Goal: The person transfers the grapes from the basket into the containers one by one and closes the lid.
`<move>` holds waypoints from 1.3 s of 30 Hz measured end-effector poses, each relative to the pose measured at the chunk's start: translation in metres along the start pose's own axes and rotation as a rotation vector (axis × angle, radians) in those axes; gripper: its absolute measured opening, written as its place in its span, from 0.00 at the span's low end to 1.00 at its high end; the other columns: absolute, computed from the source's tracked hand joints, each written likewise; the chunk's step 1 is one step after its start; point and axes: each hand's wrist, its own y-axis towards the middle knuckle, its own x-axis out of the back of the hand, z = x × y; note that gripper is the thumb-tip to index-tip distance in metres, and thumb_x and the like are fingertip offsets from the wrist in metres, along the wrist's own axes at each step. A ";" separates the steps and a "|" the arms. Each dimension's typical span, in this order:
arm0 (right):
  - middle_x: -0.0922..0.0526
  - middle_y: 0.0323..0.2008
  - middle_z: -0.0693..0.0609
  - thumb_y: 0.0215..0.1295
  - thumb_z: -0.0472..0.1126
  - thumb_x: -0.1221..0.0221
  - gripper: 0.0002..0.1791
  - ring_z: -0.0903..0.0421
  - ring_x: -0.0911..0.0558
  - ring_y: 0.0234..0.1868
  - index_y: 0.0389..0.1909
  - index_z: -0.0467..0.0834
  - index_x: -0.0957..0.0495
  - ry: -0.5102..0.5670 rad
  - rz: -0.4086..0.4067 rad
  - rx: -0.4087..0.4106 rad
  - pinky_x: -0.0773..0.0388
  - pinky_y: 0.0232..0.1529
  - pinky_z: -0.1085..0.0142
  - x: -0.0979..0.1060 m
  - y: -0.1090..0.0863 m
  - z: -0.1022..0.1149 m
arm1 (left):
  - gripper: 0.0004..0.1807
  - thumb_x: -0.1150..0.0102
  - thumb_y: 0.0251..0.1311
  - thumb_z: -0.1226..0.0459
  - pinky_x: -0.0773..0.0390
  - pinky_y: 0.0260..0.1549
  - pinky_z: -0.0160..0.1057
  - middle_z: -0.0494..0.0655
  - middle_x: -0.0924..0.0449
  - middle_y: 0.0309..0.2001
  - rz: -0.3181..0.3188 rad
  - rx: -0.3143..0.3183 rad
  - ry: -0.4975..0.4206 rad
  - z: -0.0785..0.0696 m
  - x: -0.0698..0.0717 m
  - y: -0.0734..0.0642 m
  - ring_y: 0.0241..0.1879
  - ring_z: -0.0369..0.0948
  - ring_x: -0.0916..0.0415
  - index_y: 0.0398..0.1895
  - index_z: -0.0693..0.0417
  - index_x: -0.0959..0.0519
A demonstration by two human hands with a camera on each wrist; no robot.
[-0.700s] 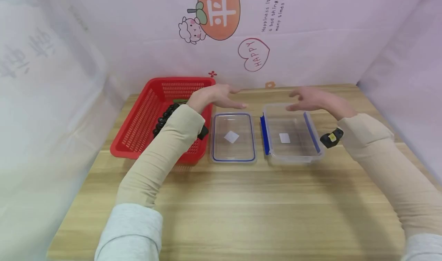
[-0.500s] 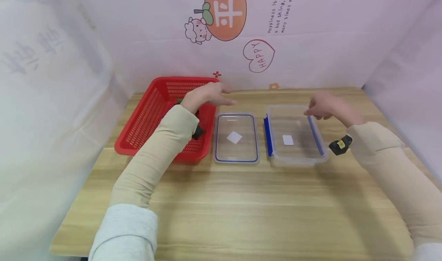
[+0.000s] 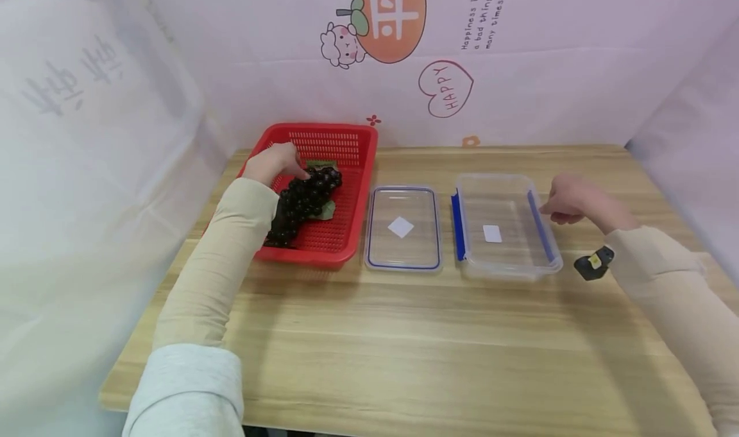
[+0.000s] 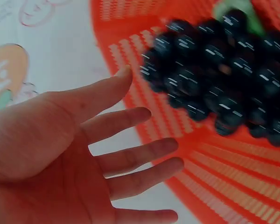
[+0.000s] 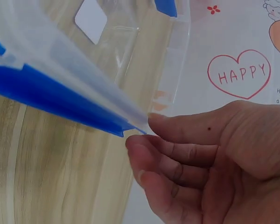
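Observation:
In the head view, a red plastic basket (image 3: 326, 255) on the left holds a bunch of dark grapes (image 3: 303, 199) with green leaves. My left hand (image 3: 274, 162) is over the basket's left side, beside the grapes. Seen from the left wrist, its fingers are spread and nothing is between them. On the right, a clear plastic food container (image 3: 510, 267) stands without its lid, blue side flaps hanging out. My right hand (image 3: 577, 199) is at its right rim; in the right wrist view the thumb and index finger (image 5: 151, 140) pinch the rim's end.
Between basket and container lies a clear lid (image 3: 403, 257) with a blue seal and a white label. A white printed cloth (image 3: 537, 90) stands behind the wooden table (image 3: 404, 347), with more white cloth at both sides.
My left hand has moved left, from near the lid to over the basket, uncovering the grapes. My right hand has moved from above the container to its right rim, fingers curling in.

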 end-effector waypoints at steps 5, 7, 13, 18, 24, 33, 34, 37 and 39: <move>0.24 0.10 0.54 0.58 0.35 0.46 0.15 0.63 0.27 0.12 0.12 0.39 0.26 0.000 -0.016 -0.014 0.26 0.17 0.72 -0.002 0.000 0.002 | 0.25 0.37 0.57 0.53 0.23 0.48 0.49 0.57 0.25 0.51 0.037 0.045 -0.008 0.017 -0.012 0.011 0.48 0.49 0.28 0.51 0.62 0.25; 0.23 0.11 0.54 0.58 0.35 0.46 0.14 0.63 0.26 0.13 0.13 0.38 0.26 0.016 -0.024 -0.021 0.25 0.18 0.71 -0.003 0.000 0.002 | 0.25 0.36 0.56 0.53 0.23 0.43 0.46 0.56 0.26 0.48 0.052 0.053 -0.002 0.019 -0.015 0.012 0.45 0.48 0.28 0.49 0.63 0.26; 0.22 0.11 0.54 0.58 0.33 0.45 0.12 0.62 0.23 0.14 0.17 0.33 0.24 0.137 -0.030 -0.028 0.21 0.20 0.69 -0.006 0.001 0.003 | 0.21 0.37 0.57 0.54 0.24 0.29 0.41 0.55 0.28 0.41 0.073 0.066 0.012 0.016 -0.017 0.003 0.31 0.46 0.27 0.43 0.62 0.29; 0.19 0.13 0.51 0.61 0.33 0.46 0.12 0.61 0.20 0.15 0.25 0.26 0.23 0.263 0.003 -0.064 0.18 0.23 0.66 -0.003 0.002 0.002 | 0.25 0.37 0.57 0.53 0.23 0.30 0.42 0.60 0.26 0.45 0.074 0.053 0.022 0.019 -0.019 0.005 0.31 0.47 0.26 0.47 0.63 0.30; 0.20 0.12 0.53 0.58 0.33 0.46 0.11 0.63 0.21 0.14 0.24 0.27 0.23 0.250 0.008 -0.080 0.19 0.21 0.69 0.000 0.003 0.004 | 0.29 0.37 0.57 0.56 0.20 0.36 0.46 0.65 0.29 0.52 0.084 0.039 0.005 0.019 -0.020 0.006 0.36 0.51 0.23 0.55 0.66 0.32; 0.20 0.12 0.52 0.57 0.32 0.47 0.11 0.61 0.21 0.15 0.22 0.29 0.24 0.227 -0.008 -0.092 0.19 0.21 0.67 -0.004 0.002 0.006 | 0.35 0.34 0.55 0.59 0.26 0.54 0.52 0.66 0.35 0.61 0.126 0.039 0.086 0.014 -0.024 0.013 0.59 0.55 0.33 0.61 0.66 0.36; 0.20 0.12 0.52 0.58 0.32 0.47 0.11 0.61 0.21 0.14 0.22 0.29 0.24 0.223 -0.010 -0.094 0.19 0.21 0.67 -0.005 0.001 0.006 | 0.34 0.34 0.55 0.59 0.25 0.54 0.52 0.65 0.34 0.61 0.129 0.034 0.091 0.014 -0.024 0.014 0.59 0.55 0.33 0.60 0.66 0.35; 0.20 0.12 0.51 0.58 0.32 0.47 0.11 0.61 0.21 0.15 0.22 0.29 0.24 0.215 -0.009 -0.101 0.19 0.21 0.68 -0.005 0.000 0.005 | 0.30 0.34 0.55 0.60 0.22 0.48 0.50 0.64 0.31 0.59 0.124 0.022 0.072 0.014 -0.026 0.018 0.53 0.54 0.29 0.57 0.66 0.32; 0.20 0.12 0.51 0.58 0.32 0.48 0.11 0.61 0.20 0.15 0.22 0.29 0.25 0.209 -0.013 -0.104 0.19 0.21 0.67 -0.006 -0.001 0.005 | 0.26 0.34 0.55 0.61 0.20 0.43 0.47 0.63 0.30 0.56 0.114 0.018 0.049 0.014 -0.027 0.021 0.48 0.53 0.25 0.54 0.65 0.29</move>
